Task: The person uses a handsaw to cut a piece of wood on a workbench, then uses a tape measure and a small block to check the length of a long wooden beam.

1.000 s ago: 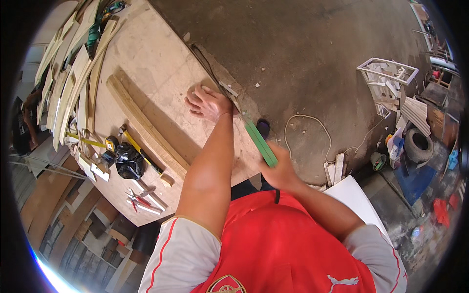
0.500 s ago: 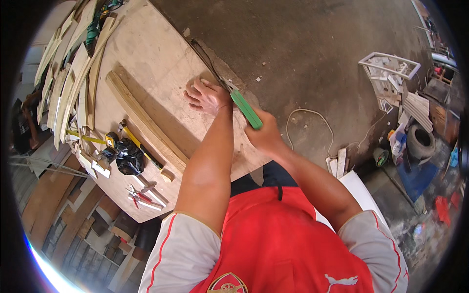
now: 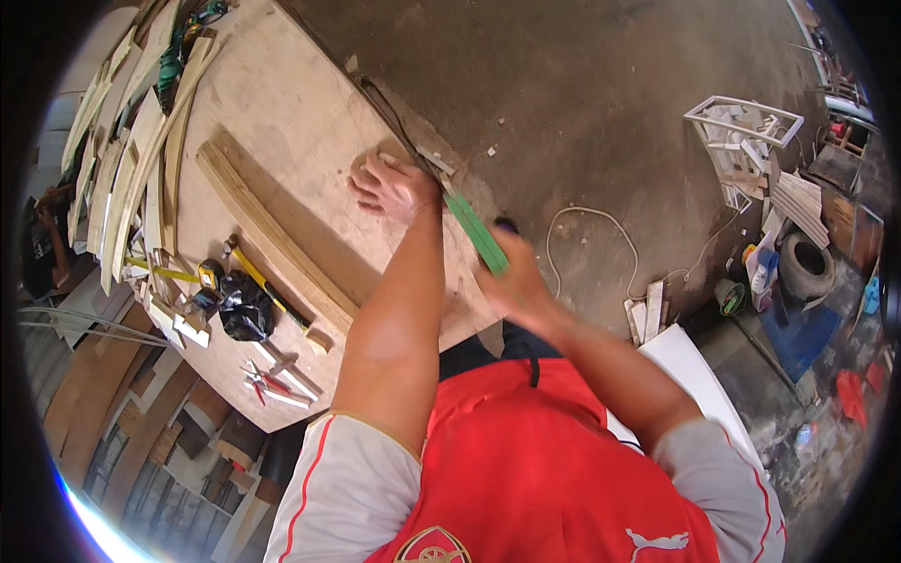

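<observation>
My right hand (image 3: 516, 277) is closed around the grip of a green handsaw (image 3: 474, 233), which slants along the near right edge of the plywood tabletop (image 3: 282, 103). The far end of the saw lies beside my left wrist, where its blade is hard to make out. My left hand (image 3: 396, 188) presses down on the tabletop by that edge, fingers spread and a little bent. What lies under the palm is hidden. A long wooden bar (image 3: 272, 235) rests on the table left of my left forearm.
Left on the table are a hammer (image 3: 267, 286), a tape measure (image 3: 211, 274), a black plastic bag (image 3: 246, 310) and red-handled pliers (image 3: 267, 383). Wood strips (image 3: 141, 178) pile up beyond. A white frame (image 3: 741, 120) and a tyre (image 3: 805, 266) stand on the floor at right.
My right hand has pulled the green handsaw slightly back toward me along the edge. My left hand has stayed pressed on the tabletop; the view has shifted a little.
</observation>
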`<state>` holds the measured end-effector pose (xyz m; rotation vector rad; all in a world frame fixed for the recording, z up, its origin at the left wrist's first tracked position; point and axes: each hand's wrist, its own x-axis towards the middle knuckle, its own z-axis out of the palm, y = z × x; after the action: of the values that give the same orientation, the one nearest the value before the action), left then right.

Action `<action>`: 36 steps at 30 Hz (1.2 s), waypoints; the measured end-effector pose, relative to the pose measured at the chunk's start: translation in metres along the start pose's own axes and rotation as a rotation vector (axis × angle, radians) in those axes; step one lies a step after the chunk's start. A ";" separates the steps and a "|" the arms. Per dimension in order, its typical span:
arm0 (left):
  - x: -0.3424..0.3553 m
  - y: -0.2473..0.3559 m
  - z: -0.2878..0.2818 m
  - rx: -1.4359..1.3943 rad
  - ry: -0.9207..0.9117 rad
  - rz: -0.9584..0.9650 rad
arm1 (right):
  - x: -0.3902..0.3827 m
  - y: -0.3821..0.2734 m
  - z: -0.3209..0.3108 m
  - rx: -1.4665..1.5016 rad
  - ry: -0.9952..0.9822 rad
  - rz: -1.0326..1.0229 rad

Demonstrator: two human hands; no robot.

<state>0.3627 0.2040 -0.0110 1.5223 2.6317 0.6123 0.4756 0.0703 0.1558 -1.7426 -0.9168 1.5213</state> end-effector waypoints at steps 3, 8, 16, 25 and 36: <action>-0.006 -0.006 -0.004 -0.002 -0.040 -0.012 | 0.023 0.007 0.006 -0.005 0.065 -0.092; 0.004 -0.009 -0.005 0.056 0.033 -0.006 | -0.024 -0.011 -0.002 0.074 0.034 -0.085; 0.005 -0.005 -0.014 -0.040 -0.114 -0.037 | -0.013 -0.006 0.003 0.030 0.095 -0.170; 0.004 0.001 -0.014 -0.041 -0.112 -0.041 | -0.032 -0.009 0.004 0.103 0.200 -0.279; -0.004 0.013 -0.011 -0.055 -0.159 -0.068 | 0.025 0.007 0.008 -0.080 0.039 -0.053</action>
<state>0.3729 0.2026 0.0033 1.3978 2.5158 0.5303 0.4706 0.0879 0.1356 -1.7836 -1.0083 1.4305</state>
